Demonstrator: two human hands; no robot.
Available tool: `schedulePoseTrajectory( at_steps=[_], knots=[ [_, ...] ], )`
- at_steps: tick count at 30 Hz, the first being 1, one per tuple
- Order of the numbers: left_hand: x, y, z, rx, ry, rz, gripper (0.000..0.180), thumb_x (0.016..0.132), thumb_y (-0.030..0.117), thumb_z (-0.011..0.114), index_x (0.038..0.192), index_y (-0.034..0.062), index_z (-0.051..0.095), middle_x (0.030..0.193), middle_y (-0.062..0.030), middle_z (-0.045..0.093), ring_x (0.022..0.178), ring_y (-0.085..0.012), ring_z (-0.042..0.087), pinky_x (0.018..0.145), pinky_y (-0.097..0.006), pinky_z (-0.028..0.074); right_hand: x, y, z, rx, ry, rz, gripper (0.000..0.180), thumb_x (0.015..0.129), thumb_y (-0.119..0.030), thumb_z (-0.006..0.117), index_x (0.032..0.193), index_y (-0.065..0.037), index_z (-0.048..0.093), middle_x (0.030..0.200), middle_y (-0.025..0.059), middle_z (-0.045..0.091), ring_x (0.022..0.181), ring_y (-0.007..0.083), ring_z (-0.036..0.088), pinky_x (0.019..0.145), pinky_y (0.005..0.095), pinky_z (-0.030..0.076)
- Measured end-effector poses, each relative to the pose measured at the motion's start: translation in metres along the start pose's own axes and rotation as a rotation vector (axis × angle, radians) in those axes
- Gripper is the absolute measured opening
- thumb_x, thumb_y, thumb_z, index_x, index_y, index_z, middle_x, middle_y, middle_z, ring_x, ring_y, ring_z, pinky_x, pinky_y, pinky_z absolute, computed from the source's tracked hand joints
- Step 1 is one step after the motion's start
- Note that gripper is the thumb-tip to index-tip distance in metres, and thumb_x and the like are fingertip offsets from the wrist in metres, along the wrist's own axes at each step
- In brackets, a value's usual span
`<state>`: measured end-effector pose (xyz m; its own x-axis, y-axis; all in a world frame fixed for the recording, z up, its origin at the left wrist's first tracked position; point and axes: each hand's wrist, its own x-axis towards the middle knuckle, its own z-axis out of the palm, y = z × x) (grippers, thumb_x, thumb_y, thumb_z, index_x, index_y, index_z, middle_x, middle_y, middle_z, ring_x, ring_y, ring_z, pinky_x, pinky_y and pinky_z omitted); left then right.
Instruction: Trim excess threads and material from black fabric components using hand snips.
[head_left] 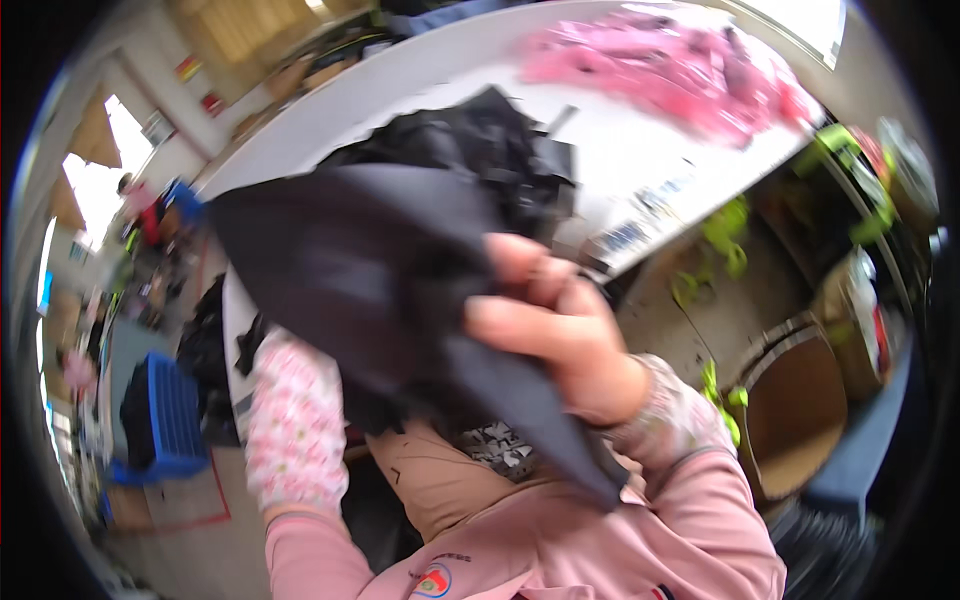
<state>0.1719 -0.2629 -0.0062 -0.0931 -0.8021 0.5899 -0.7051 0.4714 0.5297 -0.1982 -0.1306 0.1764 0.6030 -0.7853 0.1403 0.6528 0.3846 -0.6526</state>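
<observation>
A piece of black cloth (350, 260) is held up in front of me, partly smeared by motion. My right hand (560, 325) is closed on its right side, thumb and fingers pinching the fabric. One corner of the cloth hangs down toward my pink top. On the left, my forearm in a floral sleeve cover (297, 420) reaches up behind the cloth, which hides my left hand and its fingers. Beyond the held piece, a heap of crumpled black fabric (450, 130) lies on the white table (615, 130).
Pink plastic bags (670, 70) lie at the table's far right. An open brown carton (795, 410) and yellow-green strips (725, 240) are at the right. On the left floor stands a blue crate (175, 415), near more black fabric (205, 350). Someone in red (150, 215) is far off.
</observation>
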Motion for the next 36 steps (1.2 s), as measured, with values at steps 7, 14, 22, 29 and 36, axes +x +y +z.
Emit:
schedulePoseTrajectory(
  at_steps=[7,14,22,29,36],
  knots=[
    [-0.142,0.132,-0.089,-1.151,-0.169,-0.095,0.050,0.092,0.019,0.049,0.139,0.0051,0.043,0.138,-0.0110,0.047,0.129,-0.0235,0.045,0.108,-0.034,0.035,0.034,0.040,0.044,0.065,-0.298,-0.188,0.019,0.088,-0.009,0.066,0.103,-0.001,0.057,0.080,-0.0003,0.061,0.064,0.0044,0.056,0.053,0.0208,0.046],
    [-0.119,0.253,-0.073,-1.071,0.114,-0.327,0.050,0.104,0.030,0.032,0.141,-0.0028,0.037,0.142,-0.0178,0.041,0.129,-0.0275,0.045,0.108,-0.039,0.036,0.022,0.079,0.017,-0.484,-0.245,-0.407,0.021,0.086,-0.007,0.067,0.103,0.002,0.057,0.088,0.0048,0.064,0.085,0.0107,0.060,0.076,0.0283,0.049],
    [-0.152,0.233,0.010,-1.438,0.317,-0.869,0.042,0.099,0.026,0.050,0.134,0.0022,0.048,0.135,-0.0097,0.053,0.125,-0.0209,0.049,0.108,-0.040,0.037,-0.017,0.063,-0.070,-0.793,0.243,-0.118,0.023,0.085,-0.005,0.070,0.106,-0.001,0.060,0.085,-0.0009,0.065,0.077,0.0039,0.058,0.068,0.0201,0.048],
    [-0.167,0.246,0.033,-1.374,0.174,-0.736,0.038,0.088,0.006,0.065,0.124,0.0019,0.053,0.120,-0.0050,0.060,0.114,-0.0144,0.055,0.101,-0.031,0.041,-0.029,0.068,-0.101,-0.828,0.366,0.003,0.022,0.088,-0.013,0.070,0.106,-0.003,0.061,0.079,-0.0046,0.064,0.069,0.0001,0.053,0.060,0.0163,0.042],
    [-0.170,0.237,0.036,-1.293,0.201,-0.701,0.030,0.083,-0.010,0.063,0.111,0.0020,0.064,0.107,-0.0037,0.067,0.097,-0.0113,0.062,0.090,-0.026,0.048,-0.033,0.077,-0.129,-0.915,0.416,-0.111,0.026,0.087,-0.011,0.071,0.110,-0.003,0.060,0.085,-0.0018,0.065,0.071,0.0016,0.053,0.063,0.0182,0.042]
  ],
)
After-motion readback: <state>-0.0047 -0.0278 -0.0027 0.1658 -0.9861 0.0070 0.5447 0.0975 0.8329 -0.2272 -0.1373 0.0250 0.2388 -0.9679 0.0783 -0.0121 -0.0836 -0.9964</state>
